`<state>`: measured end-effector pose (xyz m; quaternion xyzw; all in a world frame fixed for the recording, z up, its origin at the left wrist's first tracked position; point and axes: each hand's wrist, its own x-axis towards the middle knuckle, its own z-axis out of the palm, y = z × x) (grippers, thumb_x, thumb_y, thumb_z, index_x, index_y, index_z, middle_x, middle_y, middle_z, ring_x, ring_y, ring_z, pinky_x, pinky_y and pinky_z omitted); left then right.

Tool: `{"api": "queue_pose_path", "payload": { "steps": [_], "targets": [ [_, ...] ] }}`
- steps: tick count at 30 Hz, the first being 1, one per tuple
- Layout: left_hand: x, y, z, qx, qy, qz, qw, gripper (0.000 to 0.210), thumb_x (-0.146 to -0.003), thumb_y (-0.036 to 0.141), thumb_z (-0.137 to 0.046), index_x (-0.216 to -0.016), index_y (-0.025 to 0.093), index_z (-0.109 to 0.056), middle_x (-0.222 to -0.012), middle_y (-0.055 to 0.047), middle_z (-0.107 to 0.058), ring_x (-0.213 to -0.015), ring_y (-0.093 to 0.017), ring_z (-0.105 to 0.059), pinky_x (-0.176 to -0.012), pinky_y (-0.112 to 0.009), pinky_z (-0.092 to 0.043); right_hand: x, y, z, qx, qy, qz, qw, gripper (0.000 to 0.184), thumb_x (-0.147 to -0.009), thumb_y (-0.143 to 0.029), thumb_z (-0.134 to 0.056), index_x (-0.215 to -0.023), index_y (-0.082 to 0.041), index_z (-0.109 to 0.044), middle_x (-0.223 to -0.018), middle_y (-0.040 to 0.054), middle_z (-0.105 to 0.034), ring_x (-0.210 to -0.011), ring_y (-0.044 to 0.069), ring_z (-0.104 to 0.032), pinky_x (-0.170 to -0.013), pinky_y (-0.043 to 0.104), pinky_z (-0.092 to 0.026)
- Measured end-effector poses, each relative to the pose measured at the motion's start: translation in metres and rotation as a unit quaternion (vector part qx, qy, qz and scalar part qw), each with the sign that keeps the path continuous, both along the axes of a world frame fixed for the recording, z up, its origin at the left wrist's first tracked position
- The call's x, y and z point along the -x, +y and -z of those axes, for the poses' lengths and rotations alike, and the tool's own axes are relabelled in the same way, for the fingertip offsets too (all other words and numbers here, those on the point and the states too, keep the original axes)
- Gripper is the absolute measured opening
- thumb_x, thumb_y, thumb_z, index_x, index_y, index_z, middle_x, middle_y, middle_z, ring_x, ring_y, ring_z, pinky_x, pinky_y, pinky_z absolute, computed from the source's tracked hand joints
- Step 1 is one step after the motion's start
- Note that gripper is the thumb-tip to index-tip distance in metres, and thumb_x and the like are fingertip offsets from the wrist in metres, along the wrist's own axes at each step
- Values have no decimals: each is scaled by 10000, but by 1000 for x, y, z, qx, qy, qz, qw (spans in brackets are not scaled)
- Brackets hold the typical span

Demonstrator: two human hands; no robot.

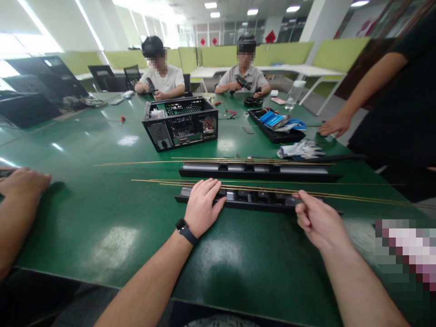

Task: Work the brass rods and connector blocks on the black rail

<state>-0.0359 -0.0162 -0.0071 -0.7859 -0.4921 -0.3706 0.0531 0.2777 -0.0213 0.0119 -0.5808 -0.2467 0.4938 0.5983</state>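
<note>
In front of me on the green table lies a long black channel (252, 203) with grey and dark inserts along it. Several thin brass-coloured rods (150, 180) run lengthwise over it and stick out past both ends. My left hand (204, 202), with a black watch on its wrist, lies across the channel's left part and the rods, fingers stretched out and thumb apart. At the channel's right end my right hand (318, 220) is closed in a pinch by the rods; what its fingertips hold is unclear. Behind lies a second black channel (265, 175) with more rods above it.
Beyond stand an open black computer case (180, 141) and a black tray (272, 136) with blue items. White-and-blue gloves (301, 150) lie before the tray. Two people sit opposite with tools. Other people's hands rest at left (25, 181) and right (337, 125).
</note>
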Motion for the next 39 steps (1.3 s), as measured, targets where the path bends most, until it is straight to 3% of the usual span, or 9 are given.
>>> {"api": "queue_pose_path", "payload": {
  "steps": [19,39],
  "targets": [
    [2,2,3,-19,13,4,1000,410,-974,355,-650,-1356,206,-635,-1351,-122,-706,-1301,-296,-636,-1163,-522,-453,0,-2,3,-10,-13,-27,1000,482,-681,-515,-908,-906,-141,-705,-521,-42,-591,-297,38,-350,-253,145,-213],
    [3,2,3,-26,12,7,1000,412,-974,345,-652,-1362,208,-632,-1350,-123,-706,-1302,-301,-637,-1159,-536,-461,1,-1,2,-9,-3,-2,1000,441,-703,-500,-891,-893,-153,-697,-505,-44,-584,-294,48,-349,-245,157,-210]
  ]
}}
